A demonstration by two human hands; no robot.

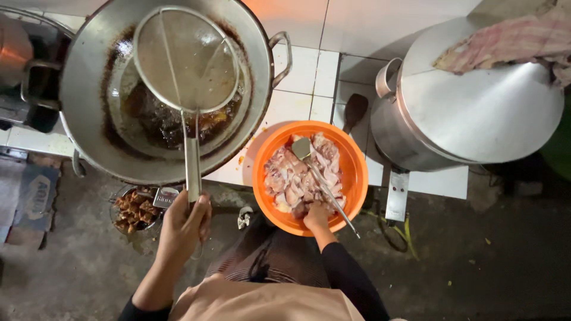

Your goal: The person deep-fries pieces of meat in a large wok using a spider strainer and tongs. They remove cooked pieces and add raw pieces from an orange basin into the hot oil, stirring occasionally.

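White tiled desk (309, 71), big wok (89, 89) as landmark. Left hand (181, 229) closed around the skimmer (185, 59) handle over it; right hand (317, 217), in the orange bowl (357, 172) just right of it, pinches raw meat (291, 178). Looks like loading stage; next wants a firm grip.

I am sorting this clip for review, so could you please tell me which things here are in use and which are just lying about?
In use:
left hand holding the mesh skimmer over the wok
right hand in the orange bowl of raw meat, beside a metal spatula

Lying about:
lidded steel pot with cloth
small bowl of fried pieces
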